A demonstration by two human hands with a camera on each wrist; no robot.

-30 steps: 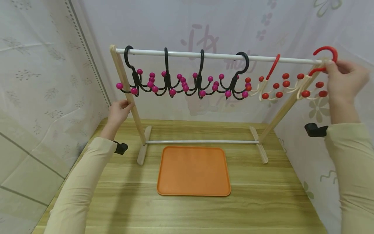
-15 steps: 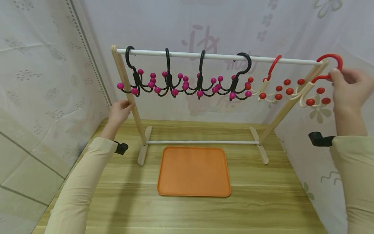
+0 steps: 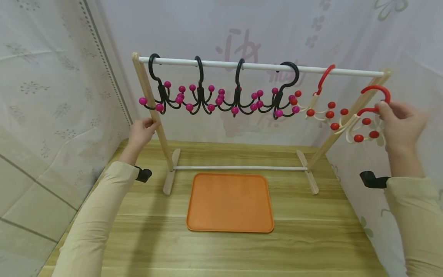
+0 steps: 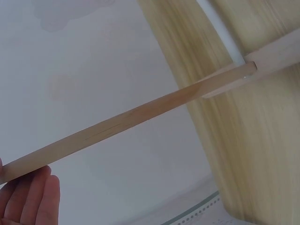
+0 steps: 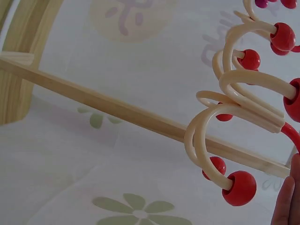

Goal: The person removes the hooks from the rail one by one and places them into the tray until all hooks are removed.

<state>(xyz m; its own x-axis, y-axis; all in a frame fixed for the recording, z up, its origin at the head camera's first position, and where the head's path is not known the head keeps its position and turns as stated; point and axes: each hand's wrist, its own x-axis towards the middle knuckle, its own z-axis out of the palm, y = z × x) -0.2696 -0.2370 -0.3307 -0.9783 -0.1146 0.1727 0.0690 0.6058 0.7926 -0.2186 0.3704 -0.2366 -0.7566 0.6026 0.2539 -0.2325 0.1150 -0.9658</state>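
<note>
Fingers point(image 5: 283, 201) of the held-out right hand point(image 3: 403, 125) pinch a cream hanger point(image 3: 353, 124) by its red hook point(image 3: 382, 91) near the rack's point(image 3: 256, 66) right end, while the left hand point(image 3: 141, 132) holds the rack's left leg point(image 3: 162, 144).

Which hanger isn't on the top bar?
The red-hooked hanger in the right hand: it's off the top bar, while the other red-hooked hanger and four black hangers hang there.

The head camera looks forward and down over the worktop point(image 3: 225, 250), far enough back to frame the whole garment rack point(image 3: 214, 64). The left wrist camera, close and tilted, looks down the left post point(image 4: 136, 115); the right, close beside the red-balled cream hanger point(image 5: 258, 115), faces the right post point(image 5: 117, 110). Each shares its post with the head view.
</note>
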